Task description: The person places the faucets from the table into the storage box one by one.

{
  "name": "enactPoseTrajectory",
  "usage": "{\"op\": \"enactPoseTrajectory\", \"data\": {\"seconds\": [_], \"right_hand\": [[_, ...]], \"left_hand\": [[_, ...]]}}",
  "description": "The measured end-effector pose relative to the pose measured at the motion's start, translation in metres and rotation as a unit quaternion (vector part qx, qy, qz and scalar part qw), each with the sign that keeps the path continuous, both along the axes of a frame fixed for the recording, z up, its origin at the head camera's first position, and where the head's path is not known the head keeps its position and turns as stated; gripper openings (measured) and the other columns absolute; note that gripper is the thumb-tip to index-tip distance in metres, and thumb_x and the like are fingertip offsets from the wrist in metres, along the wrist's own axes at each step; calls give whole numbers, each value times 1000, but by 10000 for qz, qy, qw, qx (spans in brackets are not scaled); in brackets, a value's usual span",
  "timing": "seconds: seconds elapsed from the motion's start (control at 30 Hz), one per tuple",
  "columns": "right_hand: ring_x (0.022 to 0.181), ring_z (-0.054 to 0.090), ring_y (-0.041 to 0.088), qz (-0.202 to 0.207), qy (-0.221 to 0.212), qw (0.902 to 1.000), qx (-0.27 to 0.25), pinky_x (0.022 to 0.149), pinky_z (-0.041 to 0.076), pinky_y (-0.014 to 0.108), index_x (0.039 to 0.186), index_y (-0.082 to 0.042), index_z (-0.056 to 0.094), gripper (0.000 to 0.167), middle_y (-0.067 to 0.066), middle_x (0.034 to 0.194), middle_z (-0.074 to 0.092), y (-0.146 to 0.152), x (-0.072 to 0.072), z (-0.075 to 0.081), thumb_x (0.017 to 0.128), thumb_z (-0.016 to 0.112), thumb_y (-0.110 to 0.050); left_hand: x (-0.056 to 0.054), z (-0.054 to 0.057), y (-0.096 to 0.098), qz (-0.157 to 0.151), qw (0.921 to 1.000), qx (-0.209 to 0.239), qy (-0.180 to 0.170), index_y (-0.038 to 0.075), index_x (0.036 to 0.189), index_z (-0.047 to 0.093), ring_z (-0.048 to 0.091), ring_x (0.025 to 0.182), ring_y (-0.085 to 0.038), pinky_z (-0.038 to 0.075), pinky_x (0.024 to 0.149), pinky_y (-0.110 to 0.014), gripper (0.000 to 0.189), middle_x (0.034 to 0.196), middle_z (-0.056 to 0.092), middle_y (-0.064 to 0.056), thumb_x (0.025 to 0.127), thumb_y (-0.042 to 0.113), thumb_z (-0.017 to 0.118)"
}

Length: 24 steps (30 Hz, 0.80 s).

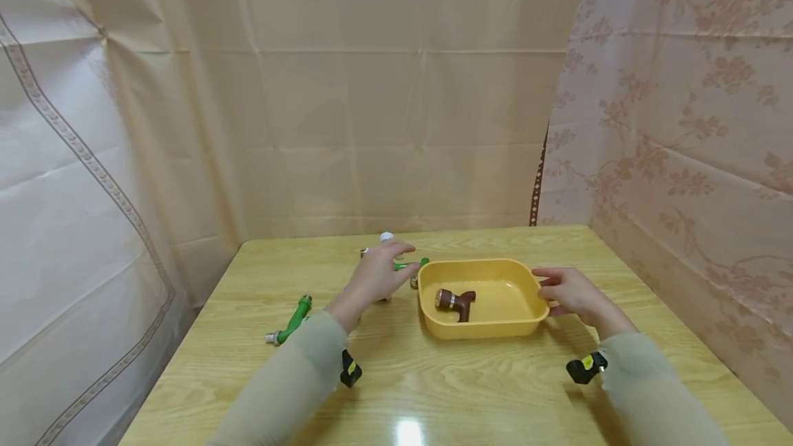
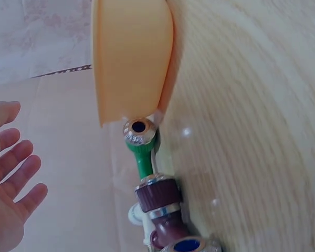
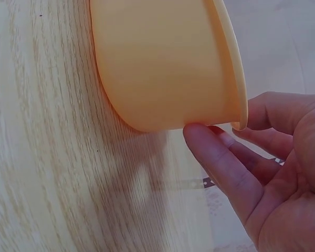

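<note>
My right hand (image 1: 573, 298) is at the right end of a yellow plastic basin (image 1: 483, 331), holding its rim. In the right wrist view the thumb (image 3: 220, 163) lies against the outer wall, and other fingers pass behind the rim. A brown tap (image 1: 461, 303) with a silver collar lies inside the basin. Left of the basin, my left hand (image 1: 381, 270) hovers with fingers spread and nothing in them. Below it in the left wrist view are a green tap (image 2: 142, 152) close to the basin and a brown tap (image 2: 160, 197), with a white one partly hidden.
A green tap (image 1: 294, 322) with a metal end lies at the left of the wooden table (image 1: 396, 377). Behind the left hand shows a white knob (image 1: 386, 237). Curtains hang along the back and both sides.
</note>
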State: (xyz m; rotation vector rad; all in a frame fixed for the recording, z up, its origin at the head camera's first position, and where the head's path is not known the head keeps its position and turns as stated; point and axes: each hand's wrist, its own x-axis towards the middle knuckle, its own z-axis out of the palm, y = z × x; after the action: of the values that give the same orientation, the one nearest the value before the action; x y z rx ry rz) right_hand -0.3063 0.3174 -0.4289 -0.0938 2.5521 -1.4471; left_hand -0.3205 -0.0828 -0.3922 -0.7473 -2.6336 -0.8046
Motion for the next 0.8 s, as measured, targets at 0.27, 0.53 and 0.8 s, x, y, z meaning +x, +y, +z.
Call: {"op": "enactPoseTrajectory", "data": {"seconds": [0.27,0.53,0.8], "right_hand": [[99,68,31,13,26,9999,-108,74,61,44,151,12,36,58,38,132,52,1,0,-1,98,57,1],[99,68,32,13,-8,9998,-191,74,61,45,152,11,35,58,37,132,51,1,2,0,99,58,1],[98,68,31,12,-28,9996,-265,74,61,45,152,11,35,59,37,131,51,2,3,-1,98,60,1]], "left_hand": [[5,6,-13,-29,9996,122,251,16,131,69,60,122,-25,52,98,-45,38,131,66,-3,97,34,72],[8,10,-26,-17,9992,215,336,14,128,71,58,127,-28,50,102,-48,38,134,64,-6,96,33,73],[11,12,-40,127,9997,168,129,16,132,69,56,128,-29,48,103,-49,41,140,60,-7,96,34,73]]}}
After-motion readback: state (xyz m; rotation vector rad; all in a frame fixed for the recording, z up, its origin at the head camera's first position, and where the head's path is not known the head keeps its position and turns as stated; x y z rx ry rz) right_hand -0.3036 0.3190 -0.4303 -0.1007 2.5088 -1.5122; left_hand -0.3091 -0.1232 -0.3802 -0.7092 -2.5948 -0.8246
